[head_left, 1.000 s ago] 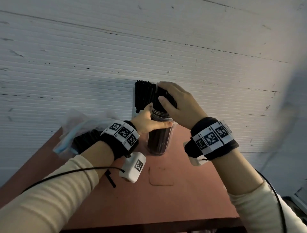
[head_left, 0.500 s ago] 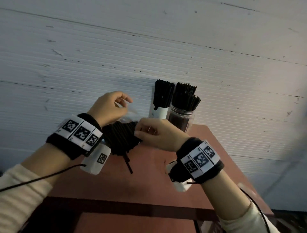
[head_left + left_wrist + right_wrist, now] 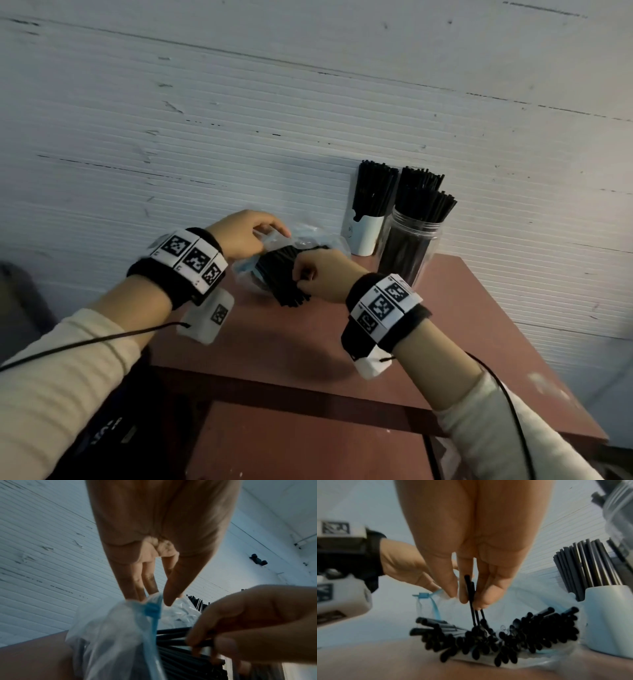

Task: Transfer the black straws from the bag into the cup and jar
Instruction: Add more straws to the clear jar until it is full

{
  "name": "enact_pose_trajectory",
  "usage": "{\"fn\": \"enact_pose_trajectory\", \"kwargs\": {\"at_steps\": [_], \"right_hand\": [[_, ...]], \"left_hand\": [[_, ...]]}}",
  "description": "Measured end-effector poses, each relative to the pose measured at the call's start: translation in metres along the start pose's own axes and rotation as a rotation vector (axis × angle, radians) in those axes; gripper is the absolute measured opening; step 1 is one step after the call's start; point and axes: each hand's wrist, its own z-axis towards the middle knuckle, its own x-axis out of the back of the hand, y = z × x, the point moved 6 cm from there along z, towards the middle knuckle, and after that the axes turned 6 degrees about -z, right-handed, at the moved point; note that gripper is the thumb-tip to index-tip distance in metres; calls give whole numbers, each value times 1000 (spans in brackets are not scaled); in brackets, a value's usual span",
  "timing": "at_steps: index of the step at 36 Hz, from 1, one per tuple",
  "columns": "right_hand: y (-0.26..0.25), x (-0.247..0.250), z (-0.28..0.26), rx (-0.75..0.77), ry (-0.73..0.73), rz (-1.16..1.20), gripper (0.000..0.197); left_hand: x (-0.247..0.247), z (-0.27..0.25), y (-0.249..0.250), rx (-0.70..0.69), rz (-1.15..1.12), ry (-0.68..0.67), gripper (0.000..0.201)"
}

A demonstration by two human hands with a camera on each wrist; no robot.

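Black straws (image 3: 475,601) between right fingers (image 3: 489,588)

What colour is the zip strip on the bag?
Light blue; the zip strip on the bag shows best in the left wrist view.

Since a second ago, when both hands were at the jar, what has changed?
Both hands left the jar and moved left to the bag. The left hand now pinches the bag's edge, and the right hand has taken a few black straws from the pile in its grip. The jar and the cup stand as before, full of straws, on the table.
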Motion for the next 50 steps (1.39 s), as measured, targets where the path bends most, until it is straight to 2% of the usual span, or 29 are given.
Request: {"fn": "enact_pose_trajectory", "kwargs": {"at_steps": [3, 8, 11, 14, 21, 29, 39, 50], "right_hand": [[-3, 1, 15, -30, 38, -40, 30], [3, -21, 43, -166, -96, -169, 44], [7, -27, 51, -203, -105, -132, 53], [7, -31, 52, -179, -163, -72, 60], [3, -24, 53, -114, -124, -81, 47], [14, -15, 51, -151, -3, -6, 30], [15, -4, 43, -151, 76, 54, 33], [32, 11, 16, -124, 139, 165, 27]], "left_hand": [[5, 3, -2, -6, -29, 59, 52], [10, 4, -4, -11, -21, 94, 44], [10, 6, -6, -16, -27, 99, 46], [10, 8, -9, -15, -35, 103, 47], [11, 11, -11, -21, -40, 117, 47], [11, 11, -13, -29, -58, 118, 47], [10, 13, -12, -29, -69, 135, 48], [4, 5, -7, -32, 19, 166, 53]]}}
